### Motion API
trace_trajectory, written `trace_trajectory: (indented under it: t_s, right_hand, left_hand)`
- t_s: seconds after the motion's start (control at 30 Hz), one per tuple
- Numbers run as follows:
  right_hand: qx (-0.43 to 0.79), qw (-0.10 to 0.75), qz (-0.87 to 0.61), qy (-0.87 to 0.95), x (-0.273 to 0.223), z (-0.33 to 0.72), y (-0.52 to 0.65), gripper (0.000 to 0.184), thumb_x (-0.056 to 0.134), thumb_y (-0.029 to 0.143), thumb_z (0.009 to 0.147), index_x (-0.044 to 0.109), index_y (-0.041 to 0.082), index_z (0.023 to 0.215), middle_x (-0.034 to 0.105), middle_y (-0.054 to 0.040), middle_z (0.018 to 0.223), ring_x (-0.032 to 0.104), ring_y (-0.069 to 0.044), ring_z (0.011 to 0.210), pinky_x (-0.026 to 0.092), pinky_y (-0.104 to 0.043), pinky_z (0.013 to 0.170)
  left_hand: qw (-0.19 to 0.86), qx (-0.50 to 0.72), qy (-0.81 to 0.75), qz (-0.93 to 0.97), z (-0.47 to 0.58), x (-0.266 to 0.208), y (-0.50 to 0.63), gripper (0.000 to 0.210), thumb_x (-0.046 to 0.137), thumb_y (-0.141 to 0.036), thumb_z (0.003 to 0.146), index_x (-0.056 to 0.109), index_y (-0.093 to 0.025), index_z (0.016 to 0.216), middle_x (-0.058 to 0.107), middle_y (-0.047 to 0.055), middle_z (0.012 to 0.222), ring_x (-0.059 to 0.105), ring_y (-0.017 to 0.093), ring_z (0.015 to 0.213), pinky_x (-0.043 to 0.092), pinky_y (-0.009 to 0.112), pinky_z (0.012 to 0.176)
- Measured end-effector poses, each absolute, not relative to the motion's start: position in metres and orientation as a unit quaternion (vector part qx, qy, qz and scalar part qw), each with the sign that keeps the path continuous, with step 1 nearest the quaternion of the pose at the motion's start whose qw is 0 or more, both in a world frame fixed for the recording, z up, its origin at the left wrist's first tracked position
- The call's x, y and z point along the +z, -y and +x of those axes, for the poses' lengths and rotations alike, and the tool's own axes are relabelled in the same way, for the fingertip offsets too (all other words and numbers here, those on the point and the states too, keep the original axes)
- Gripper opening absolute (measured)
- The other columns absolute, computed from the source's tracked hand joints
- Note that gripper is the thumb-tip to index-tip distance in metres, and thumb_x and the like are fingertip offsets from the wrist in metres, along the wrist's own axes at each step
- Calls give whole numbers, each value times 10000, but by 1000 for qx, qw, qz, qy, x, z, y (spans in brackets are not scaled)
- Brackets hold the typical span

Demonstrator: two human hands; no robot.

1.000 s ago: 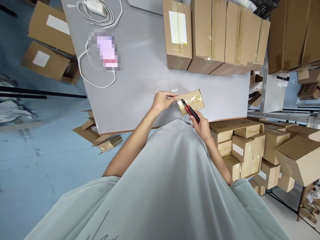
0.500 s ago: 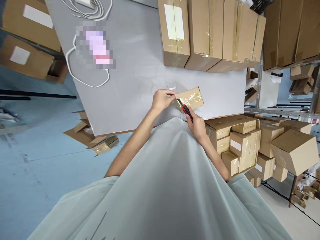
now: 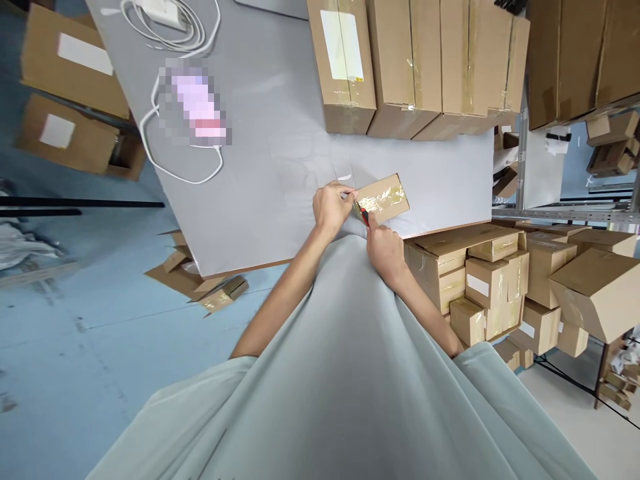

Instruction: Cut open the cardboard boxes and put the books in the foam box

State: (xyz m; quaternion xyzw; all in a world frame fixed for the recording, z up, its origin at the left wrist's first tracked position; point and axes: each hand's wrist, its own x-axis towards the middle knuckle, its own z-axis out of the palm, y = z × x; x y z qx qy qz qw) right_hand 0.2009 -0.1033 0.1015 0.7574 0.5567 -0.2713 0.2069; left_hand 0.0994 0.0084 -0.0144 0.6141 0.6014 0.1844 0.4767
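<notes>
A small cardboard box [image 3: 390,193] with shiny clear tape along its top lies at a slant near the front edge of the table. My left hand [image 3: 331,207] is closed at the box's left end, thumb and fingertips pinched on its edge. In my right hand [image 3: 387,252] is a red and black utility knife [image 3: 365,216], held with the index finger stretched along it. The knife's tip points at the taped left end of the box; whether the blade touches it cannot be made out.
Large taped cartons [image 3: 405,60] stand in a row at the back of the grey table [image 3: 270,200]. A white cable [image 3: 193,180] and a blurred-out pink item [image 3: 197,107] lie at left. Below the table's right edge sits an open carton [image 3: 425,257] of small boxes.
My right hand has turned and moved slightly left, covering more of the knife, with its index finger now along it. My left hand has shifted slightly right. The camera view has tilted a little.
</notes>
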Motion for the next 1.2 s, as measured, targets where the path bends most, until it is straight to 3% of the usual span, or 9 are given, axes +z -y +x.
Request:
trace_trajectory:
  t_s: [0.23, 0.53, 0.97, 1.2]
  right_hand:
    - [-275, 237, 754, -548, 114, 201, 115, 686, 286, 129, 1112, 266, 198, 1794, 792, -226, 1213, 819, -319, 1039, 635, -397, 866]
    - [-264, 263, 744, -555, 121, 201, 111, 631, 347, 74, 1116, 327, 152, 1741, 799, -205, 1207, 831, -246, 1061, 630, -288, 882]
    - [-289, 251, 717, -582, 121, 223, 118, 640, 349, 72, 1126, 320, 177, 1757, 789, -214, 1249, 834, -242, 1072, 629, -295, 896]
    - [-322, 254, 691, -596, 128, 232, 122, 642, 387, 27, 1099, 364, 100, 1737, 806, -243, 1210, 840, -252, 1067, 637, -297, 871]
  left_hand:
    - [473, 180, -604, 616, 99, -14, -5, 180, 745, -337, 962, 908, -296, 1025, 839, 40, 1176, 769, 272, 911, 540, 394, 932]
    - [421, 152, -614, 650, 104, -8, 0, 189, 726, -311, 990, 900, -280, 1058, 845, 37, 1187, 770, 235, 873, 552, 359, 889]
    - [379, 169, -630, 657, 112, -13, 13, 202, 709, -295, 998, 896, -262, 1066, 844, 53, 1143, 748, 226, 830, 549, 360, 864]
    - [363, 197, -654, 634, 116, -17, 16, 204, 705, -298, 999, 896, -252, 1053, 835, 56, 1079, 741, 216, 786, 554, 350, 822]
